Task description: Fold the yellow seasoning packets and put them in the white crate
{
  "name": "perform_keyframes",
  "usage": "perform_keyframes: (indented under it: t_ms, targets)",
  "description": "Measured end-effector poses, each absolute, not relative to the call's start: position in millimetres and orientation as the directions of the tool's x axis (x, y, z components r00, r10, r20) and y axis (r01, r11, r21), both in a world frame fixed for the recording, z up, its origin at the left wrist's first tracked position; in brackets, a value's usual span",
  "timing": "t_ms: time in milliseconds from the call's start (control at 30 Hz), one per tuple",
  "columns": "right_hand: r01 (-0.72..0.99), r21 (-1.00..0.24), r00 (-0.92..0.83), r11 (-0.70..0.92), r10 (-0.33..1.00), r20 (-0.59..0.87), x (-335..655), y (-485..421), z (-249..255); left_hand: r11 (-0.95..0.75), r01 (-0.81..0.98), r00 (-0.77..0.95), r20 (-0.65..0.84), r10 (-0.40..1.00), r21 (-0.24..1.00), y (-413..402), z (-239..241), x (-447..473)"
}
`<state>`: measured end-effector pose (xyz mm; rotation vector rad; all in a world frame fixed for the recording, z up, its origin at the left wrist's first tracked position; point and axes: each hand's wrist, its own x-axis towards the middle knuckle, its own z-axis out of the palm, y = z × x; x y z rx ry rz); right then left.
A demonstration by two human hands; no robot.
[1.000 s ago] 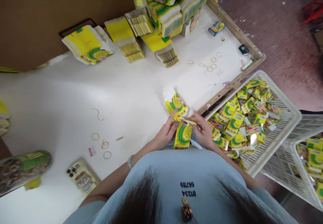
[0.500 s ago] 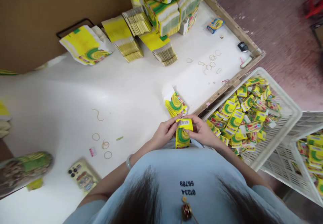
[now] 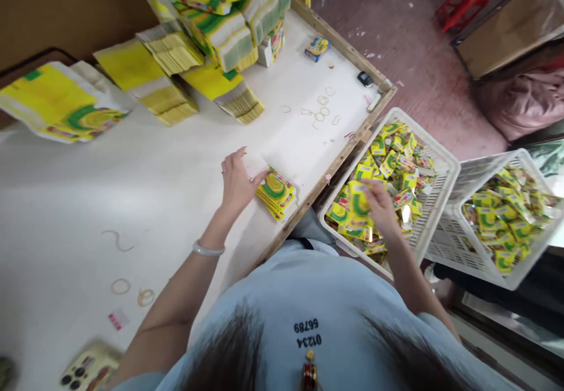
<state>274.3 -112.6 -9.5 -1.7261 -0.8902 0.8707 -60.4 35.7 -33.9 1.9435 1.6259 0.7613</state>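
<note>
My left hand (image 3: 238, 182) is over the table, fingers apart, its thumb at the edge of a small stack of flat yellow-green cartons (image 3: 277, 194). White flaps of the stack show between thumb and fingers; I cannot tell whether the thumb presses on the top carton. Over the near white plastic crate (image 3: 443, 215), my right hand (image 3: 382, 206) pinches a small yellow-green box (image 3: 359, 203) by its upper edge. Below it, many similar boxes (image 3: 392, 156) lie heaped in the crate.
Bundled flat cartons (image 3: 150, 80) and tall carton stacks (image 3: 229, 33) stand at the back. Rubber bands (image 3: 324, 111), a blue box (image 3: 317, 47) and a phone (image 3: 90, 367) lie on the table. A wooden rim (image 3: 343, 150) edges it. Another filled crate (image 3: 520, 279) stands right.
My hands have moved apart. The right carried the small box rightward over the crate; the left went to the carton stack. The view has turned to the right.
</note>
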Motion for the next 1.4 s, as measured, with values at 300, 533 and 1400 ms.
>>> perform_keyframes:
  t_ms: [300, 533, 1400]
  targets:
    - [0.704, -0.515, 0.629, -0.489, 0.766, 0.133, 427.7, -142.9, -26.9, -0.190, 0.790, 0.291, -0.084, 0.953, 0.583, 69.5, -44.8, -69.7]
    - [0.699, -0.679, 0.078, 0.225, 0.919, 0.386, 217.2, -46.7, -17.2, -0.450, 0.666, 0.355, 0.278, 0.893, 0.595, 44.1, -12.1, -76.0]
    - [0.019, -0.998, 0.319, 0.061, 0.946, 0.063, 95.2, -52.7, 3.5, 0.061, 0.119, 0.223, -0.086, 0.971, 0.991, -62.6, -3.1, -33.4]
